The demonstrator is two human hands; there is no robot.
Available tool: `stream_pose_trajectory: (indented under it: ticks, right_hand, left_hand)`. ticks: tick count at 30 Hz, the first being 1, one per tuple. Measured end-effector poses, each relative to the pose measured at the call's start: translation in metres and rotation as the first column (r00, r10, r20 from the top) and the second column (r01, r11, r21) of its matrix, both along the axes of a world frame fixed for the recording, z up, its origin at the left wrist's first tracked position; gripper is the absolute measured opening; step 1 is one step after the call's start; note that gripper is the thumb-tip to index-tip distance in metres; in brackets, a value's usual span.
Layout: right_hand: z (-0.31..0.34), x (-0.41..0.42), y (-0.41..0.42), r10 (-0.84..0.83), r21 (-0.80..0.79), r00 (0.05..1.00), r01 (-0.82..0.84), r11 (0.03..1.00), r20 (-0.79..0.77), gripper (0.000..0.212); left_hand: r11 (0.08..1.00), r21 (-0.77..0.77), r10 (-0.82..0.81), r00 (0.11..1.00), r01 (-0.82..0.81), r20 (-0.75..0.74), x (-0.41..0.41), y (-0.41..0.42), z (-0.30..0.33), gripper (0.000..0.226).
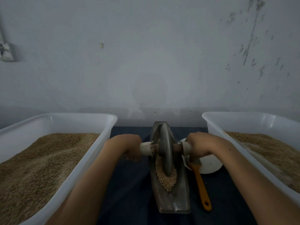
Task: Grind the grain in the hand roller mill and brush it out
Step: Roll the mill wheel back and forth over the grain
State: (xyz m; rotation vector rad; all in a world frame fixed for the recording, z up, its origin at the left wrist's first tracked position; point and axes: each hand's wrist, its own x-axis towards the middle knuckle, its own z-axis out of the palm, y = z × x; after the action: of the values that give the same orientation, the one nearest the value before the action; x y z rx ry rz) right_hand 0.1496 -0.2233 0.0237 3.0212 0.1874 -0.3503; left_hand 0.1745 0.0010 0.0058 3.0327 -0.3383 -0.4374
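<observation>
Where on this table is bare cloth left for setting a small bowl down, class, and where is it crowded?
Bare cloth lies between the left tub and the mill trough, under the left forearm. A narrower strip lies between the brush and the right tub. It is crowded right of the trough: white dish, brush, right hand.

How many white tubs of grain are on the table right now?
2. One tub sits left of the roller mill, one tub right of it; both run out of frame.
</observation>
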Motion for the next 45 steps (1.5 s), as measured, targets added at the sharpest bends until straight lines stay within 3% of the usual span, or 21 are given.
stream_pose_trajectory:
  ticks: [3, 7, 9, 12, 14, 16, 21, 24, 27, 31, 35, 38, 40, 43, 45]
  right_hand:
    - [0.001, -0.003, 0.001, -0.042, -0.019, 0.994, 0.040, 0.999, -0.102, 0.032]
    - [-0.003, 0.000, 0.002, -0.054, 0.008, 0.998, 0.054, 0.998, -0.032, 0.027]
    - [-0.008, 0.004, 0.001, -0.033, 0.024, 0.996, 0.031, 0.999, 0.084, 0.014]
    - [-0.025, 0.012, 0.001, -0.008, 0.041, 0.918, -0.009, 0.999, 0.396, 0.007]
    - [-0.038, 0.018, 0.001, -0.002, 0.055, 0.825, -0.036, 0.998, 0.566, 0.008]
    - [-0.043, 0.022, 0.002, 0.006, 0.056, 0.776, -0.054, 0.997, 0.631, 0.010]
    - [-0.032, 0.016, 0.003, 0.075, -0.031, 0.820, -0.069, 0.997, 0.568, 0.011]
    - [-0.018, 0.010, 0.003, 0.074, -0.061, 0.931, -0.056, 0.997, 0.358, 0.010]
    - [-0.006, 0.004, 0.003, 0.060, -0.056, 0.988, -0.052, 0.997, 0.143, 0.014]
    - [-0.003, 0.003, 0.006, 0.024, -0.064, 0.997, -0.019, 0.998, 0.067, 0.022]
    - [-0.009, 0.007, 0.005, 0.010, -0.042, 0.990, -0.004, 0.999, 0.144, 0.013]
    - [-0.021, 0.013, 0.003, 0.001, 0.007, 0.942, -0.003, 1.000, 0.336, 0.009]
    - [-0.033, 0.017, 0.003, 0.006, 0.030, 0.855, -0.025, 0.999, 0.519, 0.014]
    - [-0.045, 0.020, 0.001, 0.016, 0.036, 0.736, -0.055, 0.998, 0.677, 0.018]
    - [-0.045, 0.019, 0.000, 0.002, 0.068, 0.756, -0.062, 0.996, 0.654, 0.018]
  left_hand:
    - [0.999, -0.036, -0.008, 0.997, 0.005, -0.082, -0.001, -0.001, 0.003, 0.018]
    - [0.999, 0.045, 0.010, 0.996, -0.014, 0.088, 0.000, -0.005, 0.001, 0.012]
    - [0.994, 0.102, 0.008, 0.965, -0.036, 0.262, 0.001, -0.006, -0.003, 0.028]
    - [0.995, 0.089, 0.004, 0.876, -0.054, 0.482, 0.005, -0.008, -0.011, 0.025]
    - [0.996, 0.058, 0.020, 0.831, -0.062, 0.555, 0.007, -0.008, -0.018, 0.020]
    - [0.997, 0.028, 0.038, 0.820, -0.066, 0.571, 0.010, -0.006, -0.022, 0.018]
    - [0.999, 0.021, 0.034, 0.908, -0.047, 0.417, 0.008, -0.001, -0.018, 0.029]
    - [0.999, 0.027, 0.034, 0.981, -0.040, 0.193, 0.006, 0.001, -0.011, 0.037]
    - [0.999, -0.045, -0.005, 0.998, 0.002, -0.067, 0.006, 0.006, -0.006, 0.021]
    - [0.997, -0.082, -0.016, 0.993, 0.006, -0.115, 0.004, 0.006, -0.003, 0.005]
    - [0.999, -0.025, 0.029, 0.998, -0.028, 0.061, 0.003, 0.000, -0.004, 0.018]
    - [0.995, 0.062, 0.047, 0.936, -0.074, 0.350, 0.004, -0.005, -0.009, 0.030]
    - [0.994, 0.054, 0.055, 0.864, -0.094, 0.500, 0.006, -0.008, -0.015, 0.027]
    - [0.995, 0.022, 0.062, 0.786, -0.096, 0.616, 0.006, -0.011, -0.021, 0.021]
    - [0.995, 0.028, 0.057, 0.772, -0.096, 0.633, 0.006, -0.011, -0.022, 0.021]
